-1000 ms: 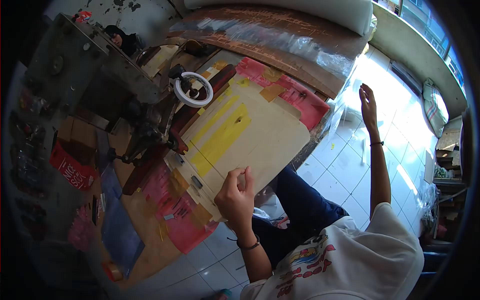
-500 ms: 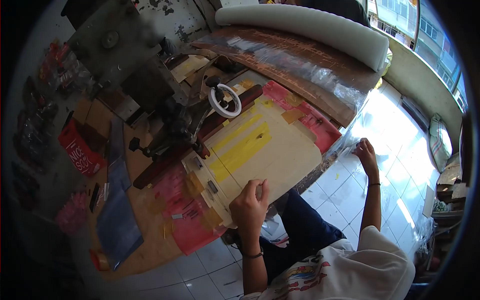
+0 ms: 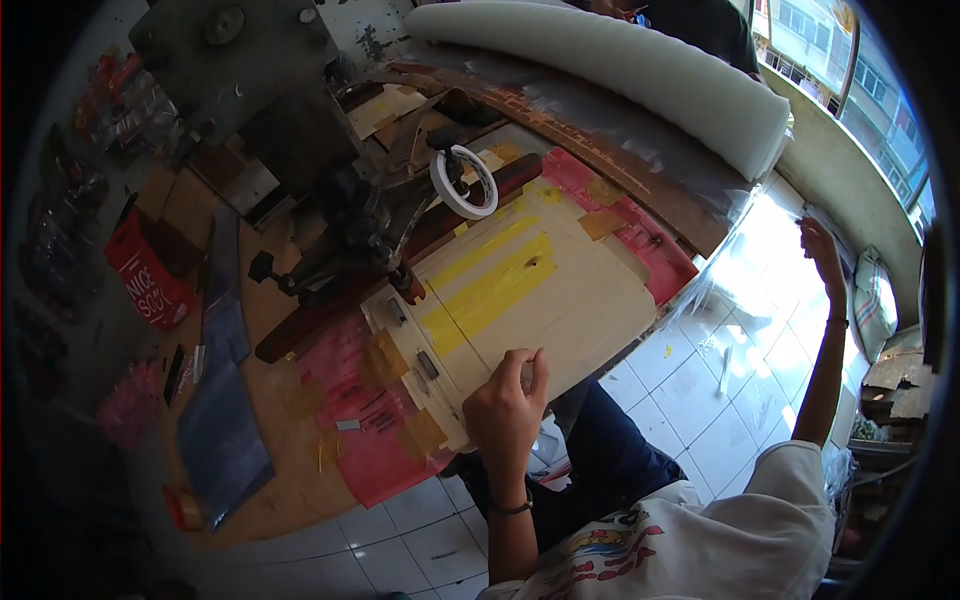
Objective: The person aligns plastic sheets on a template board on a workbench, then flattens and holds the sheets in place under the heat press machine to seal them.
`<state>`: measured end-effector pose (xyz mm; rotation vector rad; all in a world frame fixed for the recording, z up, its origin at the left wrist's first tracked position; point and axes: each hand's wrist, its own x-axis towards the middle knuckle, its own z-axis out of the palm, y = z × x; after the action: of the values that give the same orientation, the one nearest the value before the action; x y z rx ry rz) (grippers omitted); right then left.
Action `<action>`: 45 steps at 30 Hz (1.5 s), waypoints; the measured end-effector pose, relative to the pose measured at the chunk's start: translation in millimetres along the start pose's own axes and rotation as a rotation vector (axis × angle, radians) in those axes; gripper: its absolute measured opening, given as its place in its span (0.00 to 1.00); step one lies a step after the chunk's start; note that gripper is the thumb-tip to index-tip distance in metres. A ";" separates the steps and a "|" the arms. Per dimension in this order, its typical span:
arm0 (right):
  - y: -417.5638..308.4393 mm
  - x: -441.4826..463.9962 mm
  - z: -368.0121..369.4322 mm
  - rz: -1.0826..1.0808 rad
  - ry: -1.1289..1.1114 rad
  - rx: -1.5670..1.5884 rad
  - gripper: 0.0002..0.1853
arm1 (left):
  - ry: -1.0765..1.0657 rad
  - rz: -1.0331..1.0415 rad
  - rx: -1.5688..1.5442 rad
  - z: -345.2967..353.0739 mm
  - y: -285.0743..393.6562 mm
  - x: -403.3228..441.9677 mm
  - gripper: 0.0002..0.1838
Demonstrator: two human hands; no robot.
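My left hand (image 3: 505, 405) is pinched, thumb and index fingertip together, above the near edge of a cream board (image 3: 570, 310) with yellow strips. What it holds, if anything, is too small to tell. My right hand (image 3: 820, 255) is raised far out to the right, over the floor, its fingers bent together; nothing I can make out shows in them. The board lies on a pink and red sheet (image 3: 345, 400) patched with brown tape. Beyond it stands a dark clamp device (image 3: 355, 225) with a white tape roll (image 3: 465, 182) hung on its knob.
A thick white foam roll (image 3: 600, 70) lies across the back over a brown surface. At the left are a red bag (image 3: 147, 272), blue sheet material (image 3: 225, 440) and an orange tape roll (image 3: 182, 507). White floor tiles (image 3: 670, 385) and a sack (image 3: 875, 305) are at the right.
My right hand has dropped, then swung up and outward to the right. My left hand stays pinched near the board's edge. The camera view has shifted.
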<state>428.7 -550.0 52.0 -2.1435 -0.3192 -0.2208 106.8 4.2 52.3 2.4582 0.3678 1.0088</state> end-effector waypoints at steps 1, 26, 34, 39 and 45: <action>19.0 6.4 5.2 0.043 -0.029 -0.001 0.14 | 0.004 0.009 -0.002 0.2 -0.7 -0.1 0.10; -84.2 -44.8 168.8 0.026 -0.031 0.407 0.16 | 0.008 -0.001 -0.009 1.7 -0.3 -0.2 0.10; -65.9 77.1 66.8 -0.046 -0.023 0.048 0.17 | 0.002 -0.030 0.002 1.5 0.6 -0.9 0.10; -41.6 90.1 69.8 0.102 -0.040 -0.216 0.19 | 0.007 -0.022 0.015 2.7 0.5 -0.9 0.10; 4.7 86.3 98.3 -0.076 0.019 -0.042 0.20 | -0.054 0.018 0.096 -0.7 0.6 -0.9 0.10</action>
<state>515.7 -458.4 17.7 -2.1713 -0.3886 -0.2940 105.7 3.5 52.5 2.5731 0.3845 0.9503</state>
